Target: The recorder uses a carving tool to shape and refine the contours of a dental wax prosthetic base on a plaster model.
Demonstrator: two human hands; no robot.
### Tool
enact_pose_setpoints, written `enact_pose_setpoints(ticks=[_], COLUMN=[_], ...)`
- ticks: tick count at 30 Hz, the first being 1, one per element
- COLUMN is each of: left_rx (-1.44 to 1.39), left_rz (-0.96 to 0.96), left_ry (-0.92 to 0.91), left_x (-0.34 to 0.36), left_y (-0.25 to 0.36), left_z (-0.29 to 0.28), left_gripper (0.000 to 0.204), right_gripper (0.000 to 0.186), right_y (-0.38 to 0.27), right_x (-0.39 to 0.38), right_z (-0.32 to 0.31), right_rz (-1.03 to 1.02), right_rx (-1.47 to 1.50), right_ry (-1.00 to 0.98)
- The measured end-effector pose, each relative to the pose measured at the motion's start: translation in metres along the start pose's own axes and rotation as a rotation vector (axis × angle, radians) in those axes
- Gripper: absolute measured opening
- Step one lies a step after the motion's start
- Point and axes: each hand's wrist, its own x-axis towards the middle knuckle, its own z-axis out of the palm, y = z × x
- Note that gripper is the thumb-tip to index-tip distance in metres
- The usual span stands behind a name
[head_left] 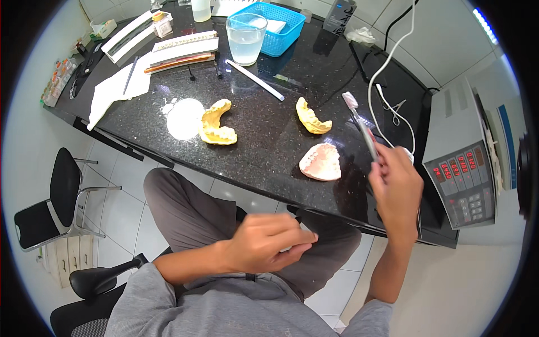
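My right hand (396,182) is closed around the handle of a toothbrush (362,127), held bristles-up over the right part of the black counter. My left hand (271,242) hovers over my lap with curled fingers; a sliver of something pale shows between them, too small to name. Between the hands, near the front edge, lies a pink dental cast (321,163). Behind it rests a small curved yellow dental cast (313,118). Further left, a larger horseshoe-shaped yellow dental cast (218,124) touches a round white patch (186,119) with crumbs beside it.
A glass of cloudy water (246,42) stands before a blue basket (283,32). A white pen-like stick (255,80) lies nearby. White cables (386,64) and scissors-like forceps (396,112) are at the right, beside a machine with a red display (461,182). Trays (182,53) sit back left.
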Motion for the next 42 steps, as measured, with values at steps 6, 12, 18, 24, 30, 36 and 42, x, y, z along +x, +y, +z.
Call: enact_pose_setpoints(ticks=[6,12,18,24,30,36,42], left_rx=[0.104,-0.084,0.059,-0.076,-0.961,-1.026,-0.902], left_rz=[-0.097,-0.323,-0.369,-0.335,-0.559,-0.535,-0.590], left_ry=[0.132,-0.064,-0.169,-0.059,0.266,0.343,0.456], left_x=[0.068,0.076,0.075,0.067,0.038,0.010,-0.007], left_y=[-0.021,-0.032,-0.034,-0.029,-0.009,-0.009,-0.007], left_z=[-0.036,-0.030,-0.032,-0.031,-0.006,-0.001,-0.004], left_gripper=[0.056,0.093,0.078,0.062,0.064,0.058,0.062], right_gripper=[0.020,0.028,0.038,0.040,0.048,0.076,0.032], right_y=[-0.005,-0.033,-0.038,-0.045,-0.054,-0.055,-0.058], right_x=[-0.031,-0.026,-0.015,-0.024,-0.032,-0.028,-0.019], right_z=[-0.008,0.044,0.041,0.041,0.034,0.045,0.046], right_rz=[0.240,0.089,0.204,0.352,0.121,0.186,0.095], right_rx=[0.740,0.834,0.635,0.895,1.012,1.046,1.102], right_ry=[0.383,0.517,0.096,0.093,0.161,0.217,0.150])
